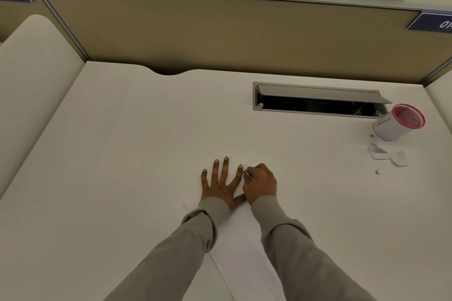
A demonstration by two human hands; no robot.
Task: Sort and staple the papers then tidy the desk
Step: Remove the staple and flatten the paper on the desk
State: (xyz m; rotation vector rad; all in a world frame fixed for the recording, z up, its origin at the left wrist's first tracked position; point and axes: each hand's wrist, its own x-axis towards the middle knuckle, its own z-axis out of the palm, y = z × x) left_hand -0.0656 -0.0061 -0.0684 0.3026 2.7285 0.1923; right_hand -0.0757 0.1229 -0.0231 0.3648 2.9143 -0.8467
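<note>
White sheets of paper (244, 247) lie on the white desk (122, 154) in front of me, hard to tell apart from the desktop. My left hand (220, 183) presses flat on the paper's far end, fingers spread. Right beside it, my right hand (260, 183) has its fingers curled and pinches a small thin metal piece (247, 174), perhaps a paper clip or staple, near my left index fingertip. Grey sleeves cover both arms. No stapler is in view.
A red mesh cup (398, 123) wrapped in white stands at the right. Paper scraps (386, 154) and a small metal bit (378, 172) lie in front of it. An open cable hatch (318, 102) sits in the desk's back. A tan partition (220, 32) closes off the rear.
</note>
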